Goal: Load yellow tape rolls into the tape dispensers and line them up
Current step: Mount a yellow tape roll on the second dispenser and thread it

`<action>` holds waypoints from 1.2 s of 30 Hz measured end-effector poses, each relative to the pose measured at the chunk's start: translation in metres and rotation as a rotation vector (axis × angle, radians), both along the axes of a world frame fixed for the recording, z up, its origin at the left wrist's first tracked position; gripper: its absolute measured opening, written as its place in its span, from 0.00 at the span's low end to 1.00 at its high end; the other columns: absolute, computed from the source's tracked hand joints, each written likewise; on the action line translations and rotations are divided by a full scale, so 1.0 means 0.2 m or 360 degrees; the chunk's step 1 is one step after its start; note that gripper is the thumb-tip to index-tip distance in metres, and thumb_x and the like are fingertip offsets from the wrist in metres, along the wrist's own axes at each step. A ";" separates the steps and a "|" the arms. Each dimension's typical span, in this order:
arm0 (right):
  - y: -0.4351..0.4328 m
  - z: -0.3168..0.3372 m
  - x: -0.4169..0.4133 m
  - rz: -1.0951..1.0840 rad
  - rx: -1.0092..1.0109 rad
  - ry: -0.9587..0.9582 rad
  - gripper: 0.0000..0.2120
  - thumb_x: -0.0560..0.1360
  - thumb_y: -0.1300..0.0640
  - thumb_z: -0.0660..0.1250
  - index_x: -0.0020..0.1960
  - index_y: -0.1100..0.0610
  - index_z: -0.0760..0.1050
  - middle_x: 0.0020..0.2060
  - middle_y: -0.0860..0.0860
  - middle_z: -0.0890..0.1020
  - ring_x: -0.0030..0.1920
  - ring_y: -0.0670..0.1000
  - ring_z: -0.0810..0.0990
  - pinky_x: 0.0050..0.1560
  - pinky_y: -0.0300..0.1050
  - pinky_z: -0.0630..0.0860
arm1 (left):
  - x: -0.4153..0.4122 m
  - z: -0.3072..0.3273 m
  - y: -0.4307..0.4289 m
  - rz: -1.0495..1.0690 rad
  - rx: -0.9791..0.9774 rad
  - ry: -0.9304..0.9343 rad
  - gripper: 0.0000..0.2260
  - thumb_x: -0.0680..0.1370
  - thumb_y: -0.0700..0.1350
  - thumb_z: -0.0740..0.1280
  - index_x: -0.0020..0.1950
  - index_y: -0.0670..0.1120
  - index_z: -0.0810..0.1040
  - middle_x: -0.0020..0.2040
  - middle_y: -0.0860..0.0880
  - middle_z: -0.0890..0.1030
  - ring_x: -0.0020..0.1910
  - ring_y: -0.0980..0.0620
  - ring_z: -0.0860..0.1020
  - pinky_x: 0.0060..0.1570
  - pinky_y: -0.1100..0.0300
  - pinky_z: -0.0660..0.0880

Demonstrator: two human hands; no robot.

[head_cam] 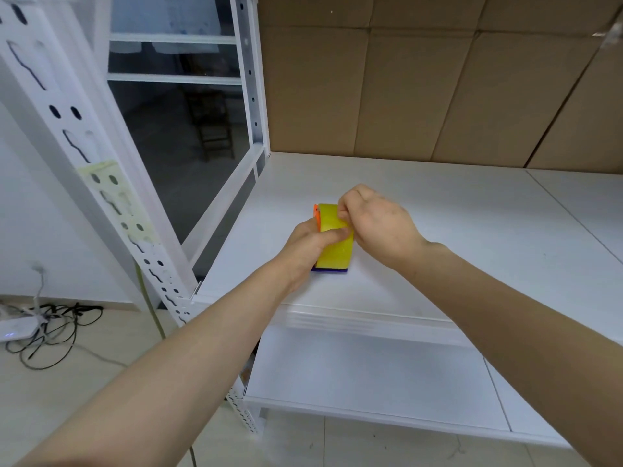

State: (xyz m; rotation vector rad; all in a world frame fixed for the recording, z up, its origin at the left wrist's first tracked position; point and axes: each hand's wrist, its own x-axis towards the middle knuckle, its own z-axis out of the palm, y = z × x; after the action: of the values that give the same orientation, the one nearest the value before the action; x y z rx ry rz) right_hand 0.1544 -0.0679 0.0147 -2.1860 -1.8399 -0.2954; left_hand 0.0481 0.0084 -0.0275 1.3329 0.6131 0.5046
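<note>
A yellow tape roll stands on edge on the white shelf, seated in a tape dispenser whose purple base shows beneath it and whose orange part peeks out at the roll's far left. My left hand grips the roll and dispenser from the left, thumb across the yellow face. My right hand comes in from the right, its curled fingers pinching at the top of the roll. The rest of the dispenser is hidden by the roll and my hands.
Brown cardboard boxes line the back of the shelf. A white perforated rack post rises at the left. A lower shelf sits below the front edge. Cables and a white power strip lie on the floor at left.
</note>
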 end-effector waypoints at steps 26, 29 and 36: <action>0.07 -0.08 0.16 -0.0538 0.0009 0.0563 0.09 0.78 0.58 0.58 0.52 0.61 0.73 0.48 0.60 0.81 0.46 0.62 0.80 0.43 0.48 0.75 | -0.07 -0.06 -0.04 0.0047 -0.0082 -0.0128 0.05 0.71 0.43 0.72 0.44 0.43 0.81 0.37 0.48 0.83 0.35 0.54 0.81 0.38 0.64 0.77; 0.08 -0.08 0.18 -0.0492 0.0079 0.0787 0.07 0.77 0.58 0.59 0.48 0.60 0.75 0.44 0.60 0.82 0.41 0.61 0.81 0.47 0.54 0.79 | -0.07 -0.07 -0.03 0.0106 -0.0104 -0.0133 0.07 0.72 0.45 0.71 0.44 0.42 0.81 0.39 0.45 0.83 0.37 0.50 0.80 0.43 0.59 0.77; 0.08 0.00 0.23 -0.0470 -0.0271 0.1108 0.07 0.71 0.56 0.71 0.41 0.60 0.81 0.27 0.53 0.80 0.20 0.42 0.75 0.37 0.42 0.75 | -0.08 -0.07 -0.02 0.0012 -0.0075 -0.0111 0.08 0.70 0.47 0.72 0.41 0.42 0.82 0.34 0.48 0.84 0.34 0.52 0.80 0.42 0.59 0.75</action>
State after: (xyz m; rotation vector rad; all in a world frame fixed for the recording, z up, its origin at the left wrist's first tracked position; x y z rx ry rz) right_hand 0.1997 -0.0520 0.0154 -2.2602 -1.1961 0.5276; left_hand 0.0329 0.0035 -0.0416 1.2636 0.5695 0.5373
